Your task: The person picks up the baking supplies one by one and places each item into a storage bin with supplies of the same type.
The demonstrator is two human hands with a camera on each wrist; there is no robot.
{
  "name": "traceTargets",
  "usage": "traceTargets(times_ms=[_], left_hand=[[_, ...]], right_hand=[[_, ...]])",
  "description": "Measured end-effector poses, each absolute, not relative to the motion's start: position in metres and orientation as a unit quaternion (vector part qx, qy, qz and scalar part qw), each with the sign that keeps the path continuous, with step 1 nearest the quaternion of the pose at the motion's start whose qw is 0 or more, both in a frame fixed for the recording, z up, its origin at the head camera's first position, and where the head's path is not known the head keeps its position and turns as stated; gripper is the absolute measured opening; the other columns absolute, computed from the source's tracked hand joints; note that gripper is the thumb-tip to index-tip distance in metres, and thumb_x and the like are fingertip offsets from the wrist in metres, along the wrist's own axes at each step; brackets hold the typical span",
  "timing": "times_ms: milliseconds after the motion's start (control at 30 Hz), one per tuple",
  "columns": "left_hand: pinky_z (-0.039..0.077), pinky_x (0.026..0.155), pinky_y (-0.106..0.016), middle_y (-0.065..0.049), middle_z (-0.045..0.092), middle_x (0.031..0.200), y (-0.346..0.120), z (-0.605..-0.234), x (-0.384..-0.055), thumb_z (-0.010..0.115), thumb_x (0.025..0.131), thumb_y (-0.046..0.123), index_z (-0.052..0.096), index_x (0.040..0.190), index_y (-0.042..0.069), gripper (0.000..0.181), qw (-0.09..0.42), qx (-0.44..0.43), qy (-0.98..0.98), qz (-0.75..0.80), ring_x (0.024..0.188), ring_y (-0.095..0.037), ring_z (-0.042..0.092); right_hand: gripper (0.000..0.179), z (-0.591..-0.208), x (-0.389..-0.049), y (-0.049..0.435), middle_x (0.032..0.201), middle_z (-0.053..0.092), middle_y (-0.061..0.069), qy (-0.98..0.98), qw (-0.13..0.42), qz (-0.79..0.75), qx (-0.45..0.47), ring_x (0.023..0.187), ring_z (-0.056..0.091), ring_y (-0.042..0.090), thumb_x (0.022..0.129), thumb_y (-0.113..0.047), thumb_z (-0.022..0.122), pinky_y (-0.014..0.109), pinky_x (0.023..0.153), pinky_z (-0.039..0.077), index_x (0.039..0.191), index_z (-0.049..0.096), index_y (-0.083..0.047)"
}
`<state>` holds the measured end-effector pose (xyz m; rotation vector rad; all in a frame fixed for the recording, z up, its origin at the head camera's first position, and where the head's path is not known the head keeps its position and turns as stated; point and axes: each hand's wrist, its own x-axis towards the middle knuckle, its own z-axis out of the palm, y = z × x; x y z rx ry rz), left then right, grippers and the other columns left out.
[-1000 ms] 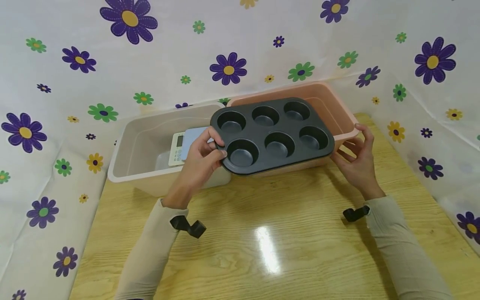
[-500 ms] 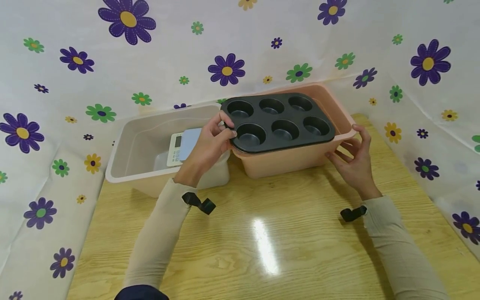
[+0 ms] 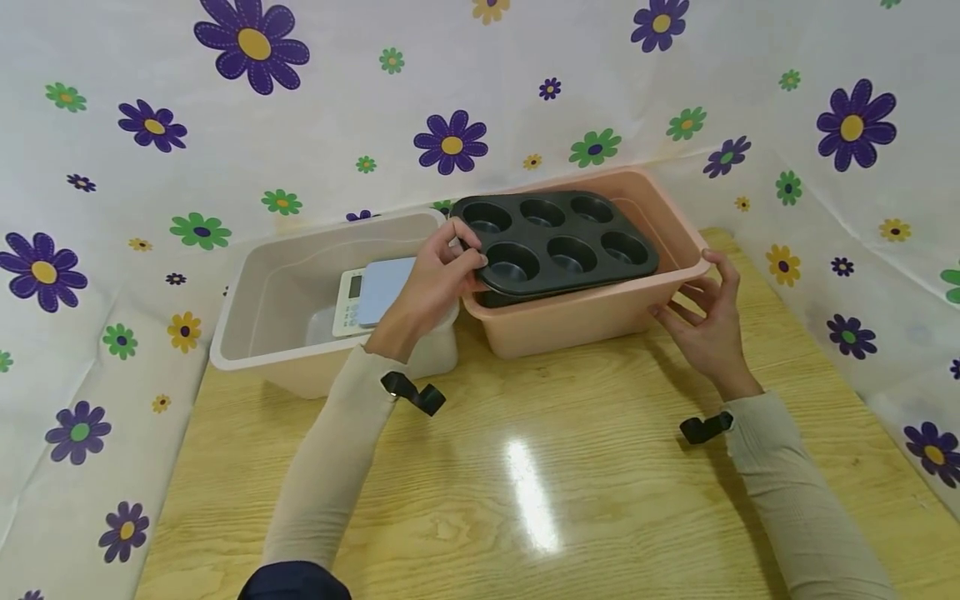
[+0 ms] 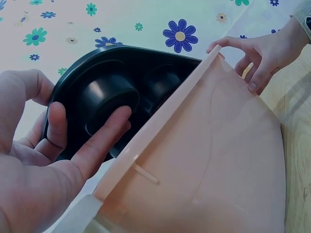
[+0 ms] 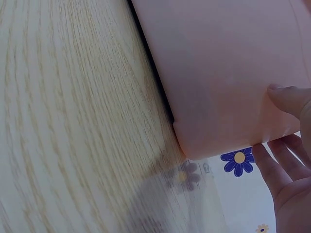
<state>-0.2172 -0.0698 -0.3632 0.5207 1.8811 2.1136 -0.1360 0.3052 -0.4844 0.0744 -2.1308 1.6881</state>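
Note:
A dark six-cup muffin tin lies level at the top of the pink plastic bin, its right end lower and inside the rim. My left hand pinches the tin's left edge between thumb and fingers. In the left wrist view, the underside of the tin's cups shows above the bin wall, with fingers reaching beneath. My right hand holds the bin's front right corner. In the right wrist view its thumb presses one wall while the other fingers lie around the corner.
A beige bin stands left of the pink one, with a white kitchen scale with a light blue plate inside. Both bins stand on a wooden table against a flower-print cloth backdrop.
My left hand has carried the muffin tin back and to the right, from in front of the pink bin into its opening. The right hand has kept its hold on the bin corner.

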Motion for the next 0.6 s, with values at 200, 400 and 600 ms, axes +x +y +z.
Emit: traceTargets(times_ms=[200,400,600], left_hand=[[0.07,0.079,-0.033,-0.003,0.058,0.08,-0.06,-0.359,-0.223,0.057,0.103,0.0,0.055,0.102,0.014,0.014,0.141,0.175,0.655,0.721,0.074,-0.016,0.076],[0.07,0.083,-0.038,-0.004,0.056,0.09,-0.05,-0.356,-0.232,0.059,0.104,0.002,0.056,0.102,0.013,0.012,0.165,0.155,0.662,0.714,0.073,-0.015,0.068],[0.07,0.081,-0.038,-0.004,0.053,0.082,-0.041,-0.356,-0.236,0.062,0.105,0.002,0.057,0.102,0.013,0.012,0.183,0.139,0.678,0.698,0.068,-0.014,0.058]], right_hand=[[0.1,-0.482,-0.136,0.304,0.144,0.057,-0.005,-0.776,0.206,0.596,0.021,0.126,0.065,0.002,0.092,0.011,0.079,0.017,0.102,0.058,0.167,0.024,-0.028],[0.099,-0.481,-0.139,0.304,0.143,0.057,-0.006,-0.769,0.209,0.603,0.026,0.127,0.065,0.003,0.093,0.011,0.078,0.017,0.104,0.058,0.167,0.025,-0.028],[0.099,-0.483,-0.136,0.305,0.14,0.058,-0.006,-0.759,0.207,0.616,0.036,0.125,0.065,0.002,0.092,0.014,0.077,0.013,0.101,0.057,0.166,0.026,-0.027]])
